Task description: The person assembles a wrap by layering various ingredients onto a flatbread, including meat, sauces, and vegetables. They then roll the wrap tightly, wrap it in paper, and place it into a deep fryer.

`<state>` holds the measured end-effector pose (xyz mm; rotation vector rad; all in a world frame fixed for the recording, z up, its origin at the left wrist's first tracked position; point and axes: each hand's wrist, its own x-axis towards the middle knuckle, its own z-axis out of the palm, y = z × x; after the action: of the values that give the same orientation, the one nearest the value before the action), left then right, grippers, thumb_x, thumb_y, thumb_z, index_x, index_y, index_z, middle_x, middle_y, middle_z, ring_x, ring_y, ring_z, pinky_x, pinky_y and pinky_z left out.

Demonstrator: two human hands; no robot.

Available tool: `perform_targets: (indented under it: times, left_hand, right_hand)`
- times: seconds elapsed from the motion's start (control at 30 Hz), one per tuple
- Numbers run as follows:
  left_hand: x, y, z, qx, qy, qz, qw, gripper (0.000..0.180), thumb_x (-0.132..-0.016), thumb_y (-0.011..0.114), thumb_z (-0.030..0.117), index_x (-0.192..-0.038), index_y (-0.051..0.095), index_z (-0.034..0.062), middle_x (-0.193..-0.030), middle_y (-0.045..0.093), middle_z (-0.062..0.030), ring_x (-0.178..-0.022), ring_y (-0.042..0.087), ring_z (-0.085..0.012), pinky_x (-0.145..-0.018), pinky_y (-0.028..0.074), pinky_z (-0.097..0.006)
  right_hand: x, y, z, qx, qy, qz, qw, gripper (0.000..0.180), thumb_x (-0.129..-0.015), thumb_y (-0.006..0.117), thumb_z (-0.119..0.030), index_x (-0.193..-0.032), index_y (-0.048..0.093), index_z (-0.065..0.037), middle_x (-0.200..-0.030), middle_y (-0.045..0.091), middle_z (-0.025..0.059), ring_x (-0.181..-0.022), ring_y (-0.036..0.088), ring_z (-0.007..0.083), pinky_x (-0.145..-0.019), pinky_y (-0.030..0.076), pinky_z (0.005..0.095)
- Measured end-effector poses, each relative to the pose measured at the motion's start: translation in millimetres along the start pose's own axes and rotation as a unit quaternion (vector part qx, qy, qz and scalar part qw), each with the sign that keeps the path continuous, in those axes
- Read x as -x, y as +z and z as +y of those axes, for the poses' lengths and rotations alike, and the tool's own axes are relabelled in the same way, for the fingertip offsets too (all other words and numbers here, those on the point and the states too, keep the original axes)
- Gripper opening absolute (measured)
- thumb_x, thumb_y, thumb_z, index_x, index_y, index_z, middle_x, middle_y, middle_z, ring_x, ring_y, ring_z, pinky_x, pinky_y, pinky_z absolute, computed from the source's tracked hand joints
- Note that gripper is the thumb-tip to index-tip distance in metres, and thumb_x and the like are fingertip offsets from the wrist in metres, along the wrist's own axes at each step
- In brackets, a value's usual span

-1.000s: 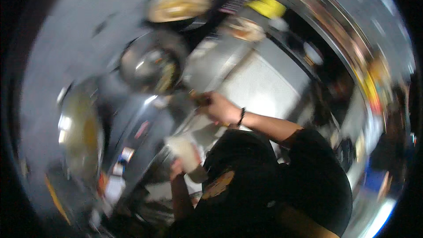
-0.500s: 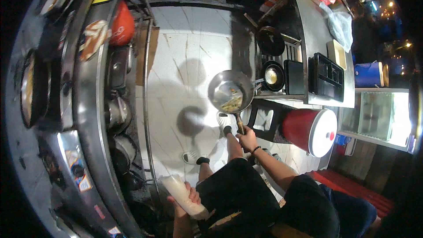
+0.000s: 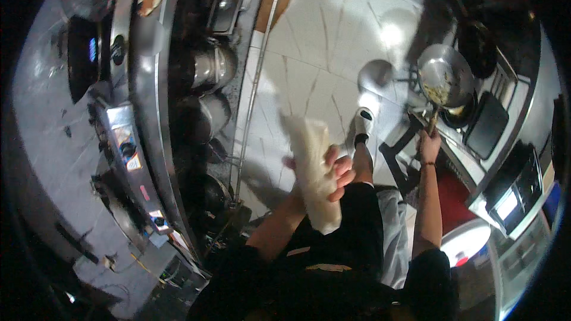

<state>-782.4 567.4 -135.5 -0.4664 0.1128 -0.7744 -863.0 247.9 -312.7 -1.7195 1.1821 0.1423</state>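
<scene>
My left hand [image 3: 342, 173] is wrapped round a long, roughly cylinder-shaped whitish package [image 3: 318, 196], held tilted in front of my body. It looks translucent with pale contents, but motion blurs it and I cannot tell its exact kind. Out to the right, my right hand [image 3: 429, 144] grips the handle of a metal frying pan [image 3: 459, 77]. Yellowish-green bits of food [image 3: 437, 92] lie in the pan, toward the handle side. The pan is over or beside the low shelf at the right; whether it touches anything there cannot be made out.
At the left runs a steel counter edge [image 3: 156, 83] with stove knobs [image 3: 126, 150], and pots [image 3: 208, 68] sit on the shelf below. A black tray [image 3: 486, 125] lies on the right-hand shelf, close to a red cooler with a white lid [image 3: 470, 242]. White tiled floor [image 3: 321, 41] lies between.
The view has swung round, so the left counter shows more. My left hand has brought the package up and inward. My right arm now reaches farther right with the pan.
</scene>
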Motion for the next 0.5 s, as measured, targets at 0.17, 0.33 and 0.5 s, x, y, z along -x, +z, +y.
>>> perform_targets:
  times: [0.17,0.33,0.5]
  left_hand:
    - [-29.2,19.9,16.9,0.01,0.006,-0.048,0.999,0.072,-0.07,0.08,0.055,-0.115,0.047,0.0106,-0.125,0.041,-0.0146,-0.117,0.041,-0.0351,-0.08,0.053,-0.053]
    - [36.1,20.1,31.6,-0.024,0.076,-0.044,0.996,0.078,-0.072,0.077,0.059,-0.125,0.04,0.0139,-0.107,0.054,-0.0113,-0.099,0.056,-0.0322,-0.085,0.048,-0.051]
    - [158.4,11.6,50.2,-0.052,0.124,0.043,0.99,0.078,-0.071,0.072,0.067,-0.12,0.041,0.0139,-0.082,0.046,-0.0024,-0.075,0.05,-0.0169,-0.076,0.05,-0.04]
  right_hand:
    - [26.7,12.8,8.6,0.029,-0.044,-0.039,0.998,0.013,-0.082,0.063,-0.006,-0.092,0.055,-0.005,-0.059,0.05,-0.0004,-0.044,0.046,0.0088,-0.04,0.037,0.0262]
    - [68.7,54.4,8.5,0.107,-0.04,-0.129,0.985,0.034,-0.078,0.065,-0.005,-0.11,0.056,0.004,-0.074,0.059,0.0057,-0.057,0.055,0.0145,-0.052,0.046,0.0313]
    - [134.6,118.9,0.5,0.26,-0.15,-0.245,0.922,0.037,-0.077,0.064,-0.007,-0.113,0.058,0.002,-0.084,0.065,0.0191,-0.081,0.066,0.0358,-0.075,0.051,0.0396]
